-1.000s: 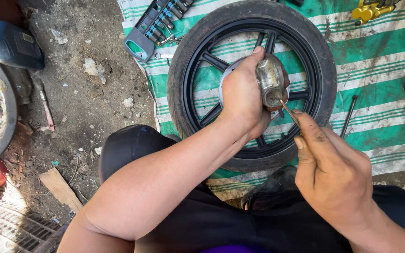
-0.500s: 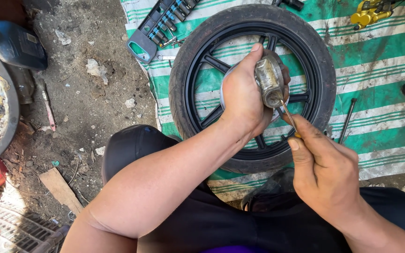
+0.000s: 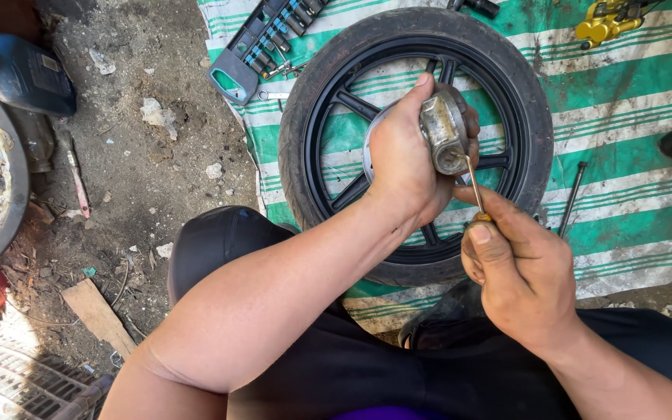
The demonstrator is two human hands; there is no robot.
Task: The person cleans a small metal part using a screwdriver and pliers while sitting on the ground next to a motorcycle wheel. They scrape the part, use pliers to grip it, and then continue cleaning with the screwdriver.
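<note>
My left hand (image 3: 406, 159) has its fingers closed around a grey metal brake caliper (image 3: 445, 134), held above the black wheel (image 3: 418, 140). My right hand (image 3: 519, 268), just below, pinches a thin screwdriver (image 3: 474, 184), shaft angled up into the caliper's open bore.

One head-worn camera looks steeply down, close over the hands (image 3: 460, 202) and ground

A dark blue plastic bottle (image 3: 21, 74) lies at the upper left of the frame, carrying a small pale rectangular label (image 3: 47, 64) on its side; no other packages, signs or screens show
</note>
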